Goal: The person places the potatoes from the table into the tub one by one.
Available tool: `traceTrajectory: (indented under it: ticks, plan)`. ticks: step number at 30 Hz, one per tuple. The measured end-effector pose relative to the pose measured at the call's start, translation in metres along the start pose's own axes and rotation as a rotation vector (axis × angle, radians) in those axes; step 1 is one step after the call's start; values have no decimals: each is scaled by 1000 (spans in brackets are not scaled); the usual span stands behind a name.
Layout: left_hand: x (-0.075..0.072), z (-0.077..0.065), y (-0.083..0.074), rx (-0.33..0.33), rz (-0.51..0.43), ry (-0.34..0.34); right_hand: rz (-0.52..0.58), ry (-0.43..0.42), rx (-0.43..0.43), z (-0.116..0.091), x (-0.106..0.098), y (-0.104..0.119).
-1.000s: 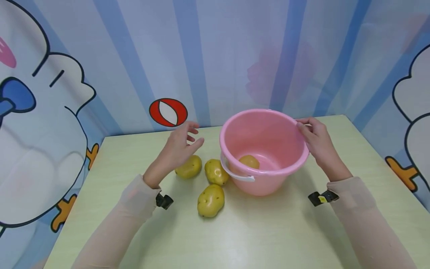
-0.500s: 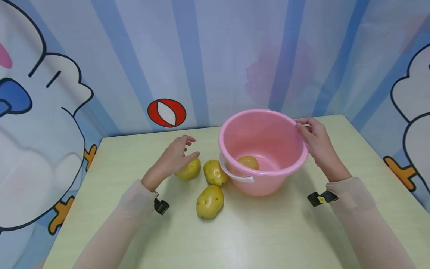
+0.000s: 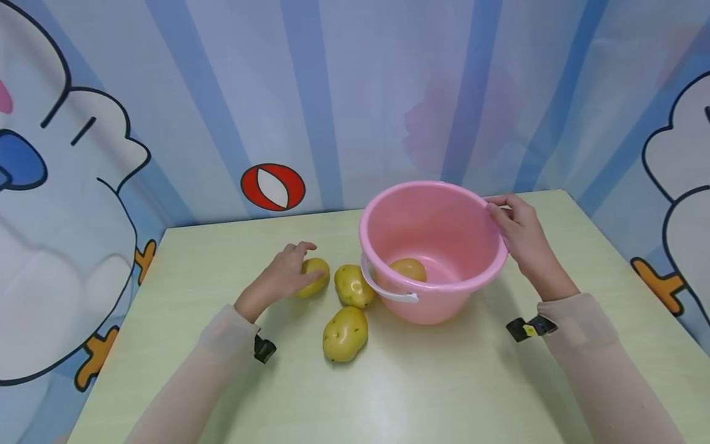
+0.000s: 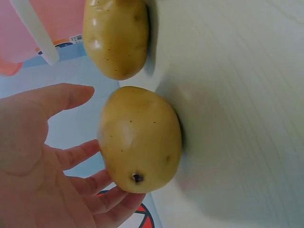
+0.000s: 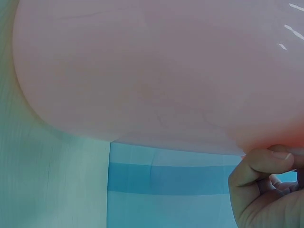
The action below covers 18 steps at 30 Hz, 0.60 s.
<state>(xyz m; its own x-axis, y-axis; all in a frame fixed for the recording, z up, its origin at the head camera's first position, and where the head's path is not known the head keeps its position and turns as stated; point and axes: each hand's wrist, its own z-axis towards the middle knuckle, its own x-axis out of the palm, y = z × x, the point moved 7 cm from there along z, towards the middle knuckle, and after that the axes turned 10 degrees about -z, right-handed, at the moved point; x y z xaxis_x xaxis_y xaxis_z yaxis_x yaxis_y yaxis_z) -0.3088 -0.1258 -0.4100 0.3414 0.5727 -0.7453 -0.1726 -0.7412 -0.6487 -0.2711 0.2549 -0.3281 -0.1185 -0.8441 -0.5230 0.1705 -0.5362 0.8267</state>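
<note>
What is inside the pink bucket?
One potato, low in the bucket. The near rim hides its lower part and the nearest stretch of the bucket's floor.

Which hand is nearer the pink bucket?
Right. The right hand grips the bucket by its rim; the left hand is apart from it, to its left, beside a potato.

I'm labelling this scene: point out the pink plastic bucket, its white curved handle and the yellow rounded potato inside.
Pink plastic bucket (image 3: 444, 231), head view: inner wall.
White curved handle (image 3: 392, 296), head view: lower stretch.
Yellow rounded potato (image 3: 409, 269), head view: visible top.
</note>
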Motion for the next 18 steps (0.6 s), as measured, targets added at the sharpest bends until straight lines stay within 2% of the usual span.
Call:
traceTrajectory:
  ticks: [10, 18]
  plan:
    - [12, 3, 13, -82, 86, 13, 3, -2, -8, 0, -1, 0]
    - [18, 5, 19, -67, 105, 22, 0, 1, -3, 1, -1, -3]
